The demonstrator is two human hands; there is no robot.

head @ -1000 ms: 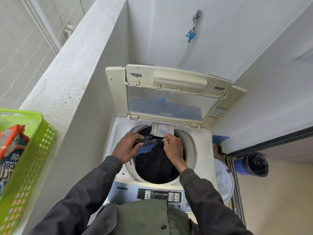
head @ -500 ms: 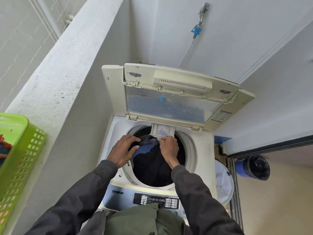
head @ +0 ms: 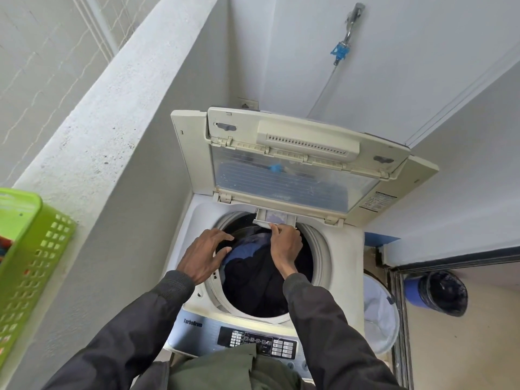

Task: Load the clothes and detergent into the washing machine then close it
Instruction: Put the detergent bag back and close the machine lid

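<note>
- Right hand [head: 285, 243] pinches detergent drawer [head: 275, 218], 12 o'clock of tub [head: 319, 249]; left hand [head: 204, 256], fingers straight, rests at 9 o'clock.
- Clothes [head: 253, 277] lie in tub.
- Detergent step; next, probably: push drawer in, lower lid [head: 281, 178].

The green basket [head: 33, 249] is cut off by the left edge. The person's green garment [head: 225, 370] hides the near edge of the control panel [head: 257, 340], whose button labels are too small to read. The dark clothes [head: 253, 277] blur into one mass, and what lies in the detergent drawer [head: 277, 218] is unclear.
</note>
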